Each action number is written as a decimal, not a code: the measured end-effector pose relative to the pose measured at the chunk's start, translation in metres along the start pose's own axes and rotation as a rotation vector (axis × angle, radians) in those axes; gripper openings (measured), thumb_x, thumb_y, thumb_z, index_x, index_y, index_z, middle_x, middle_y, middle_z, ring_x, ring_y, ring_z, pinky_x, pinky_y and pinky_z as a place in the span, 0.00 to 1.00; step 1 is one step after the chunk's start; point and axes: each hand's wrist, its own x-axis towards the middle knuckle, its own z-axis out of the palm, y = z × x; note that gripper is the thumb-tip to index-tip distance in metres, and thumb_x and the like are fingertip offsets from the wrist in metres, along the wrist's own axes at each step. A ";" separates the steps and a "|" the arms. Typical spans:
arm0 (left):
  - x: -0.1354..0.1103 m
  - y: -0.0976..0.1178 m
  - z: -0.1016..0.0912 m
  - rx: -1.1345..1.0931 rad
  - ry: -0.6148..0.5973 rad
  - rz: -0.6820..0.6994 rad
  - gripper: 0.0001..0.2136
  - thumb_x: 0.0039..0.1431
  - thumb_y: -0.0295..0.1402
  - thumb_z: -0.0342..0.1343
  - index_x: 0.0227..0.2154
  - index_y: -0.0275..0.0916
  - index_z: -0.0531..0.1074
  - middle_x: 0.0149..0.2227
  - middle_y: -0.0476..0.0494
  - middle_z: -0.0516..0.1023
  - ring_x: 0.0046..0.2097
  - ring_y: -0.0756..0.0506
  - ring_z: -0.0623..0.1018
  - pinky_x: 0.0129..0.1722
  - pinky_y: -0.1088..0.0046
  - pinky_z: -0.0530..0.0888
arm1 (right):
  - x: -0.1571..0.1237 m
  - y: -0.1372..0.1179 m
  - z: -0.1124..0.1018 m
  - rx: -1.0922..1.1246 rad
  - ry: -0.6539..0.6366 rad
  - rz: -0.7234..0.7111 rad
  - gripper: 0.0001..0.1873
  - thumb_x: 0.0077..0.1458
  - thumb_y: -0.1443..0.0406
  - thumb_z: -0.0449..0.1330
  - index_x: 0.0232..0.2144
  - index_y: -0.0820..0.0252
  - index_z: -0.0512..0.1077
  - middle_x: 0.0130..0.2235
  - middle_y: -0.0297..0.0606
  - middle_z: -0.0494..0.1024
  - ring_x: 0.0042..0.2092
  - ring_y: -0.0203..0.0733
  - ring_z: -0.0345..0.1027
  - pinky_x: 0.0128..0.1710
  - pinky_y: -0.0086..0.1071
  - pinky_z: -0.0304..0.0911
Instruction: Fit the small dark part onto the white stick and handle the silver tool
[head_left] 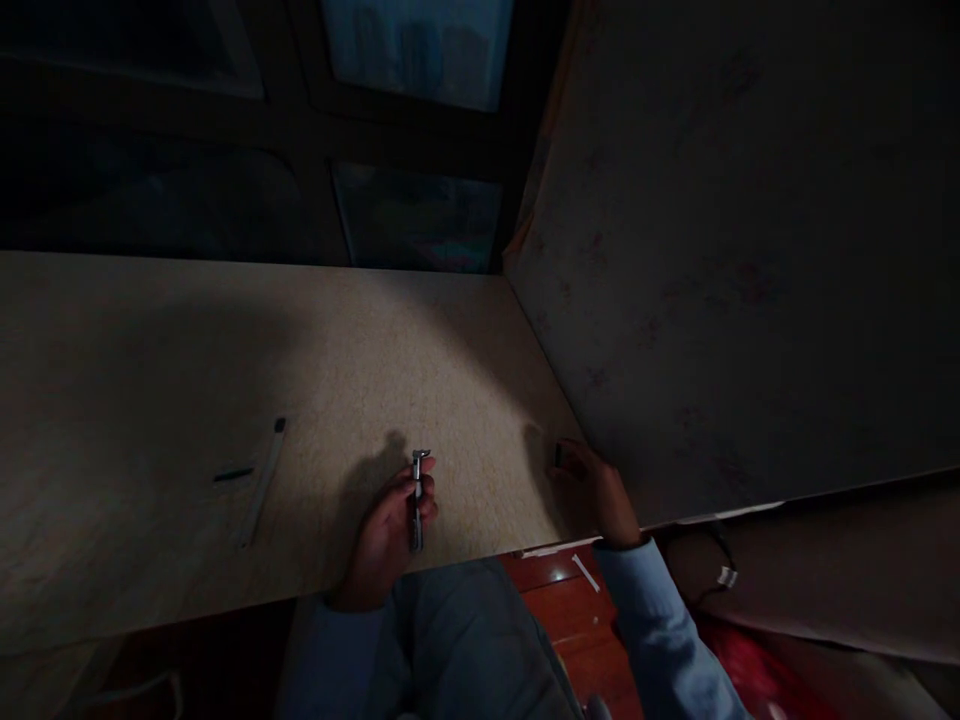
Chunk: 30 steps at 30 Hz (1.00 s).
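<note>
My left hand [390,535] grips a slim metal tool [418,498] with a small hooked head, held upright over the near edge of a pale speckled table [360,370]. My right hand [596,490] rests at the table's right corner beside the wall, its fingertips pinching a small dark piece [558,455]. Both my sleeves are light blue. The room is dim and only the middle of the table is lit.
On the table to the left lie a long pale stick with a dark tip [262,482] and a short dark strip [233,475]. A patterned wall panel [735,260] closes the right side. Dark window panes [416,215] stand behind. Red-brown floor [570,610] shows below.
</note>
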 end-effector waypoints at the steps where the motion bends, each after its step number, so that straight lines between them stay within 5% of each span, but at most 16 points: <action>1: 0.000 0.000 0.000 -0.011 0.006 0.002 0.11 0.50 0.27 0.60 0.39 0.34 0.77 0.30 0.46 0.74 0.27 0.53 0.69 0.26 0.77 0.67 | 0.001 0.003 -0.003 -0.018 -0.006 0.016 0.25 0.51 0.61 0.62 0.51 0.62 0.74 0.34 0.40 0.81 0.33 0.44 0.74 0.35 0.33 0.66; 15: -0.006 -0.002 0.011 0.185 0.097 0.058 0.15 0.47 0.32 0.69 0.39 0.37 0.75 0.42 0.38 0.82 0.37 0.44 0.82 0.34 0.73 0.75 | 0.012 0.004 -0.019 -0.116 -0.180 -0.008 0.23 0.46 0.69 0.61 0.47 0.58 0.79 0.30 0.37 0.82 0.30 0.42 0.73 0.30 0.29 0.63; 19: -0.003 -0.014 0.030 0.359 0.094 0.102 0.20 0.44 0.41 0.71 0.36 0.37 0.72 0.41 0.36 0.83 0.38 0.40 0.83 0.36 0.69 0.75 | 0.007 0.005 -0.022 -0.125 -0.139 -0.014 0.22 0.48 0.66 0.62 0.48 0.57 0.78 0.30 0.37 0.82 0.30 0.41 0.73 0.29 0.29 0.62; 23: 0.016 -0.038 0.055 0.506 0.101 0.099 0.22 0.44 0.48 0.68 0.34 0.37 0.69 0.36 0.36 0.83 0.30 0.41 0.82 0.25 0.72 0.71 | -0.001 0.004 -0.025 -0.116 -0.097 0.012 0.20 0.49 0.65 0.62 0.47 0.55 0.78 0.30 0.37 0.82 0.30 0.42 0.74 0.30 0.29 0.63; 26: 0.037 -0.061 0.077 0.603 0.093 0.107 0.17 0.48 0.46 0.65 0.32 0.38 0.71 0.31 0.39 0.82 0.30 0.42 0.81 0.22 0.76 0.68 | -0.009 0.003 -0.027 -0.097 -0.083 0.023 0.19 0.51 0.62 0.62 0.47 0.56 0.78 0.30 0.37 0.82 0.30 0.43 0.75 0.29 0.30 0.63; 30: 0.060 -0.086 0.101 0.773 0.045 0.285 0.08 0.50 0.38 0.62 0.25 0.38 0.73 0.27 0.44 0.79 0.32 0.46 0.78 0.29 0.76 0.70 | -0.022 0.002 -0.029 -0.067 -0.049 0.028 0.20 0.55 0.57 0.60 0.47 0.58 0.77 0.29 0.39 0.81 0.29 0.45 0.75 0.28 0.31 0.63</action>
